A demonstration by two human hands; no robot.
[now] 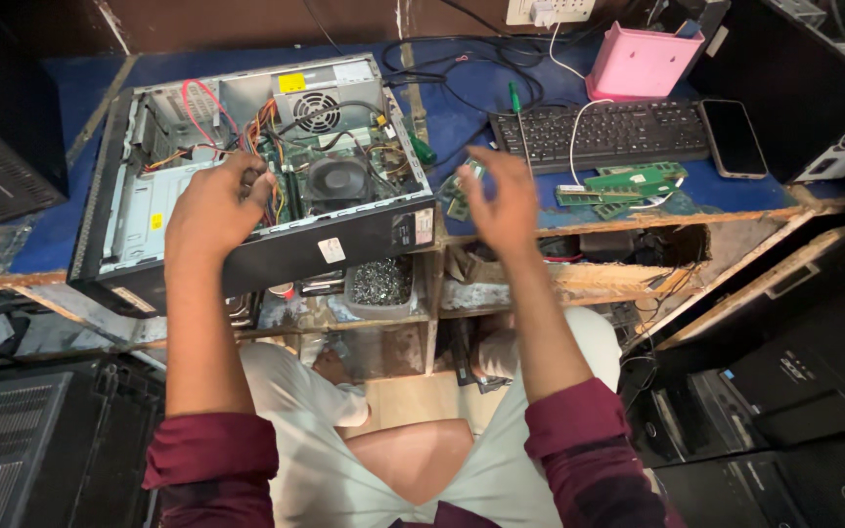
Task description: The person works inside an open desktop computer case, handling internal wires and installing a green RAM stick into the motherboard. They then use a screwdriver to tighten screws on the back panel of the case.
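From the head camera, the left hand point(215, 203) reaches into the open grey metal computer case point(246, 166) lying on its side on the blue-topped wooden bench point(51, 235). Its fingers curl down among the bundled coloured wires point(268, 122), and their tips are hidden behind the knuckles, so I cannot tell whether they pinch anything. The right hand point(503, 200) hovers just beside the case's right edge, fingers spread wide and loose, holding nothing; it is slightly blurred. Behind its fingers lie small green memory sticks point(462, 191), partly hidden.

Inside the case sit a round black cooling fan point(336, 181) and a grey power supply box with a yellow square sticker point(292, 83). A white rectangular label point(332, 250) sits on the case's dark near wall, another white label point(423, 226) at its right corner.

To the right lie a black keyboard point(603, 132), a pile of green circuit boards point(628, 189), a black phone point(733, 138) and a pink plastic box point(641, 64), whose inside cannot be seen. A green-handled screwdriver point(517, 112) lies by the keyboard. Below the bench, a clear tub of small metal screws point(379, 284) sits on a shelf.
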